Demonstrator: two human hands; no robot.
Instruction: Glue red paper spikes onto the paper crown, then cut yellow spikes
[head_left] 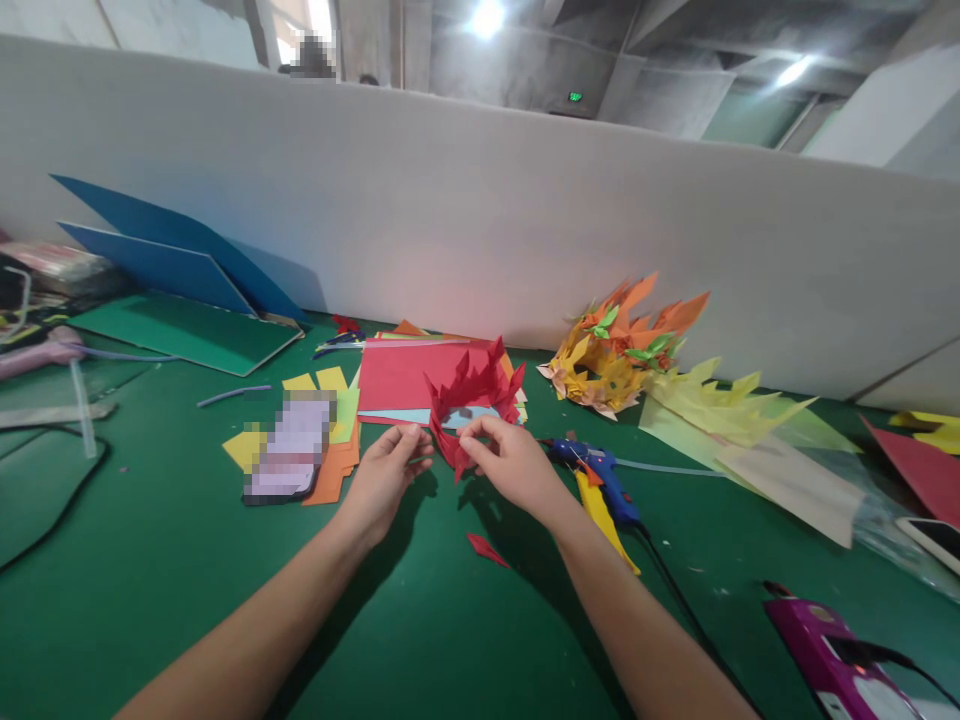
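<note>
A ring of folded red paper [484, 375] with pointed tips, like a small crown, stands at the middle of the table. My right hand [514, 460] pinches its near edge between thumb and finger. Just left of the ring, my left hand [390, 475] has thumb and fingertips drawn together. Whether those fingertips hold a small piece or touch the ring cannot be made out. A loose folded red paper piece [487, 550] lies on the green table below my hands. Behind the ring is a stack of coloured paper sheets [397, 375].
A blue glue gun [611, 480] lies right of my hand, beside a yellow strip [607, 525]. Orange-yellow paper crowns [607, 355] stand behind. A phone [292, 450] rests on paper squares at left. A purple power strip [840, 655] is at front right; a white partition [450, 220] borders the back.
</note>
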